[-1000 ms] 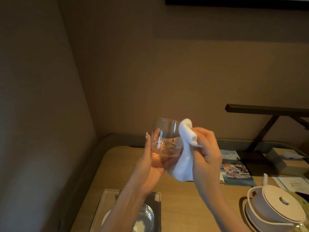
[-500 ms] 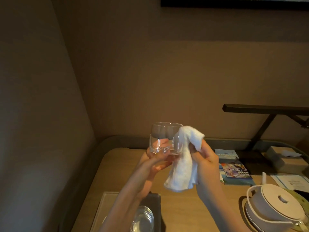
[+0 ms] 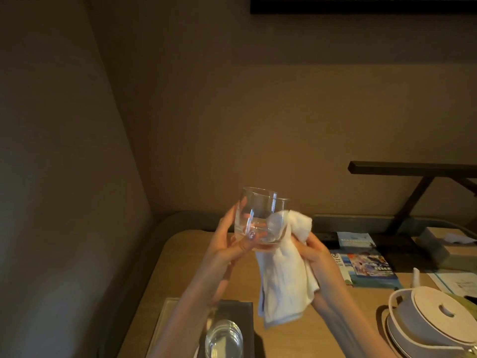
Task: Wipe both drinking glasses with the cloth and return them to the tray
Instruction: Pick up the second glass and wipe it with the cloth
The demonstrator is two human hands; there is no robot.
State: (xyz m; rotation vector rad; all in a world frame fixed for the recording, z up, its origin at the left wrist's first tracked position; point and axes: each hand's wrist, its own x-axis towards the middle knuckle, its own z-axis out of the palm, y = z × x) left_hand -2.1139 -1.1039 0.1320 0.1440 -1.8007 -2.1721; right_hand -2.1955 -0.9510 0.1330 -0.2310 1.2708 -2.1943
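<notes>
One wide-angle camera is worn on the person's head and faces forward and a little downward, into a room corner. It stands close over the near side of the worktop, whose tray is cut by the bottom edge. Both forearms rise from that edge. The left hand and right hand sit near frame centre at arm's reach, with the glass and cloth. The wall fills the upper half, and a picture frame is clipped at the top.
</notes>
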